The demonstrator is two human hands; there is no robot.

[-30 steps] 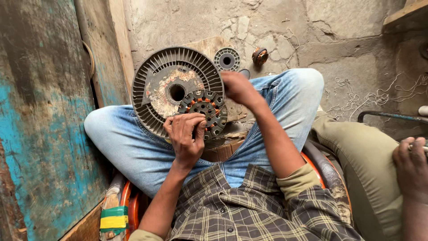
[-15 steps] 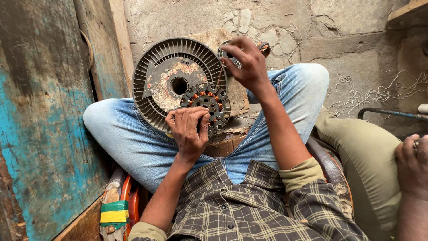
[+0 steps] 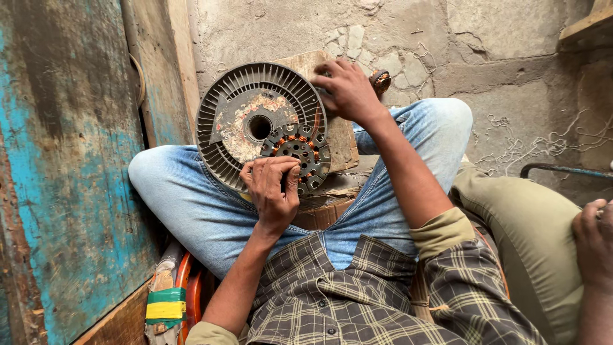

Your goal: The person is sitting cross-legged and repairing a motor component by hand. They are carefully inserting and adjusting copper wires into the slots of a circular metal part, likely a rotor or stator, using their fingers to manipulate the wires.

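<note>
Left hand (image 3: 273, 191) pinching stator (image 3: 297, 157) at six o'clock; right hand (image 3: 348, 89) curled over something at one o'clock, grip unclear. Rewinding stage, judging by copper; steady hold needed.

Rusty matt metal disc (image 3: 246, 121), rough concrete wall (image 3: 485, 57)

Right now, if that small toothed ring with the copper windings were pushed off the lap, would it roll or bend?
The wound ring looks like rigid stacked metal, so it would likely not bend. It is probably heavy for its size. Being round, it might roll on edge, though the left hand grips it against the large finned disc.
</note>
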